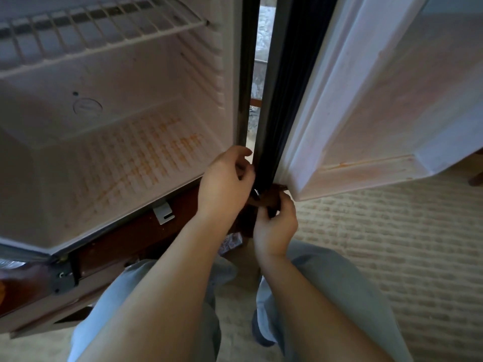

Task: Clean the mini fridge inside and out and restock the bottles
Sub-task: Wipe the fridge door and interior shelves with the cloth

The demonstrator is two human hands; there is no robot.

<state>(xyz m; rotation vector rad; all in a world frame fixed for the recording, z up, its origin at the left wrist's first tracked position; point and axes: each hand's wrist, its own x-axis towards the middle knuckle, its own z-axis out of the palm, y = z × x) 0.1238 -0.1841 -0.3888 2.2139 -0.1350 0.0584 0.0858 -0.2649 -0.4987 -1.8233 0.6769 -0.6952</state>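
Mini fridge [198, 74] stands open above my hands, its white moulded liner [130, 158] stained orange. My left hand [224, 178] pinches the pleated black gasket [271, 142]; just below, my right hand [274, 228] clenches a crumpled brown piece [266, 198].

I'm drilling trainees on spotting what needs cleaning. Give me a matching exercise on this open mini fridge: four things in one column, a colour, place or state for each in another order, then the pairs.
1. wire shelf
2. fridge floor
3. door gasket
4. right hand

A. black, ribbed
B. grips a brown piece below the door gasket
C. white, at the top of the compartment
D. orange stains in a grid pattern

Pairs: 1-C, 2-D, 3-A, 4-B
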